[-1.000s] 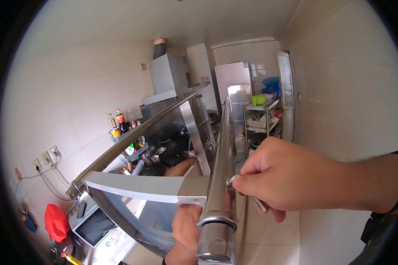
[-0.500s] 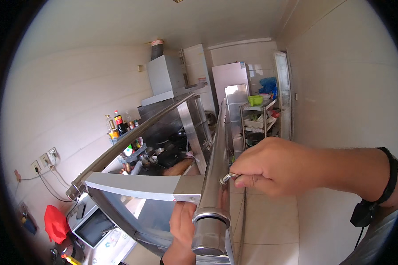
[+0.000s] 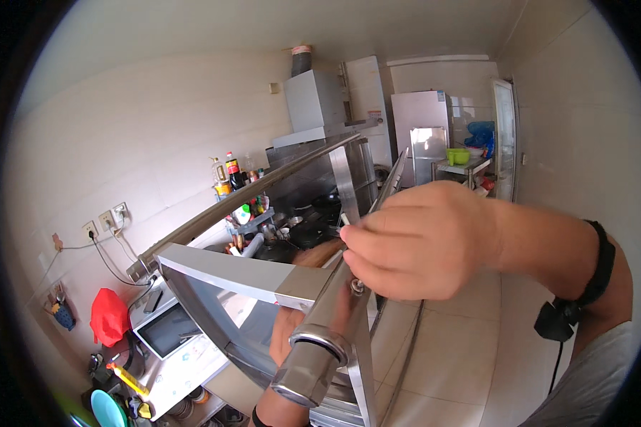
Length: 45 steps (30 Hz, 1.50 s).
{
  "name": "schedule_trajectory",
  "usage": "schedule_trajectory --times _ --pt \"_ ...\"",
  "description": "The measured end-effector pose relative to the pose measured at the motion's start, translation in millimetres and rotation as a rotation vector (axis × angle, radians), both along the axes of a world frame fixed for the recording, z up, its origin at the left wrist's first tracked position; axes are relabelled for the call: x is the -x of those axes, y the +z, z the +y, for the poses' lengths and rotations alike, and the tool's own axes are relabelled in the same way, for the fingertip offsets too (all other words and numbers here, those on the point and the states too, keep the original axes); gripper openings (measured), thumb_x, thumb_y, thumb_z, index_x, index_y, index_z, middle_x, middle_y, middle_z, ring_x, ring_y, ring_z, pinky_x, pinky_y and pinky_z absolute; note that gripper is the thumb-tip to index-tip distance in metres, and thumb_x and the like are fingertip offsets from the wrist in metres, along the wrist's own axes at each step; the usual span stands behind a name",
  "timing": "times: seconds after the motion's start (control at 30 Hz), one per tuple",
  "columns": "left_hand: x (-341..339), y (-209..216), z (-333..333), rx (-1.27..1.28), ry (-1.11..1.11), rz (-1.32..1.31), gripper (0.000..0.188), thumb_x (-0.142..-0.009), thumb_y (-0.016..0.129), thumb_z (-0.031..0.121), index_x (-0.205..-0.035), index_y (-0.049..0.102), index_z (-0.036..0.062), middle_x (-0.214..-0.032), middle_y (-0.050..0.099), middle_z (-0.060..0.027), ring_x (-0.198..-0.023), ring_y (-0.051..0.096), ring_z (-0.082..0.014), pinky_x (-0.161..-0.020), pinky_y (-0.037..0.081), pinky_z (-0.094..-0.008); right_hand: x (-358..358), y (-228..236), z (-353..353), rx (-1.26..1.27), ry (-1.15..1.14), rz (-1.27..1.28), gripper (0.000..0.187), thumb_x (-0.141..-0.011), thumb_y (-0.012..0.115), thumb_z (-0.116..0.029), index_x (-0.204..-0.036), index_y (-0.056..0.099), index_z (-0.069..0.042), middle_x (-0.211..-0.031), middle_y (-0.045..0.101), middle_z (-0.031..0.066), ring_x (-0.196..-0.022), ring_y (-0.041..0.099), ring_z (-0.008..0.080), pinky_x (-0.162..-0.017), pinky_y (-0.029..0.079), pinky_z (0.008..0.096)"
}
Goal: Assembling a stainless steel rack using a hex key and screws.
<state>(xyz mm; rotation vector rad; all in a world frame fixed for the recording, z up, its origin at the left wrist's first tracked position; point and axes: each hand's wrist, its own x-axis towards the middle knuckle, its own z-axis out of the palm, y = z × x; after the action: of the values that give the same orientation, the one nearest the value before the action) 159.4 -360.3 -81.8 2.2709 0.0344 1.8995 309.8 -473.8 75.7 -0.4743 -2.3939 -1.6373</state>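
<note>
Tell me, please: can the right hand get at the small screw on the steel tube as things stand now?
Probably yes. The right hand is already at the small screw on the steel tube, fingertips pinching a thin tool at it. Nothing lies between them; the left hand supports the frame from below, clear of the screw.

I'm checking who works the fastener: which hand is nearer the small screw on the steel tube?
Right. The right hand pinches at the small screw on the steel tube from above; the left hand grips the frame lower down, below the tube.
</note>
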Motion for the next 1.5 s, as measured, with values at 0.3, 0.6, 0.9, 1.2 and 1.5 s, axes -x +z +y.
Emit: schedule_trajectory --times 0.3,0.6,0.9,1.2,1.5 --pt "4.0 -2.3 4.7 0.026 -0.044 -0.006 0.036 -0.077 0.059 0.000 -0.111 0.049 -0.0045 -0.104 0.056 -0.0155 -0.093 0.057 -0.0229 -0.080 0.047 -0.0321 31.0 11.2 -45.9 1.085 -0.512 1.144 0.022 -0.081 0.053 -0.014 -0.068 0.057 0.003 -0.054 0.050 0.0159 -0.047 0.049 0.0262 -0.050 0.041 0.0355" --pt "6.1 6.8 -10.6 0.388 0.028 0.119 0.031 -0.077 0.053 0.017 -0.103 0.060 0.0022 -0.101 0.061 -0.0150 -0.097 0.058 -0.0271 -0.087 0.043 -0.0385 48.8 -10.8 -39.8 0.905 -0.451 1.332 0.021 -0.076 0.051 -0.013 -0.067 0.060 0.004 -0.053 0.051 0.0194 -0.045 0.050 0.0280 -0.048 0.041 0.0348" --pt "3.6 13.7 -4.1 0.252 0.129 0.119 0.032 -0.069 0.077 0.024 -0.090 0.064 0.0031 -0.088 0.060 -0.0137 -0.080 0.061 -0.0254 -0.070 0.048 -0.0316 60.3 -10.7 -43.7 0.815 -0.523 1.435 0.017 -0.077 0.055 -0.012 -0.072 0.062 0.003 -0.052 0.051 0.0105 -0.047 0.046 0.0157 -0.047 0.038 0.0288" --pt "19.2 1.3 3.3 -0.004 0.082 0.083 0.047 -0.061 0.052 0.003 -0.107 0.063 0.0064 -0.098 0.059 -0.0163 -0.093 0.054 -0.0301 -0.082 0.041 -0.0355 75.8 -3.0 -47.2 1.029 -0.627 1.692 0.020 -0.084 0.055 -0.012 -0.073 0.062 0.003 -0.051 0.053 0.0025 -0.042 0.050 0.0075 -0.040 0.037 0.0227" --pt "15.9 6.3 3.8 0.044 -0.068 0.022 0.043 -0.066 0.057 0.012 -0.109 0.064 0.0073 -0.096 0.059 -0.0140 -0.090 0.056 -0.0278 -0.081 0.042 -0.0347 85.8 6.4 -40.4 1.074 -0.707 1.843 0.022 -0.085 0.054 -0.013 -0.072 0.061 0.004 -0.049 0.053 0.0033 -0.041 0.053 0.0091 -0.040 0.039 0.0229"
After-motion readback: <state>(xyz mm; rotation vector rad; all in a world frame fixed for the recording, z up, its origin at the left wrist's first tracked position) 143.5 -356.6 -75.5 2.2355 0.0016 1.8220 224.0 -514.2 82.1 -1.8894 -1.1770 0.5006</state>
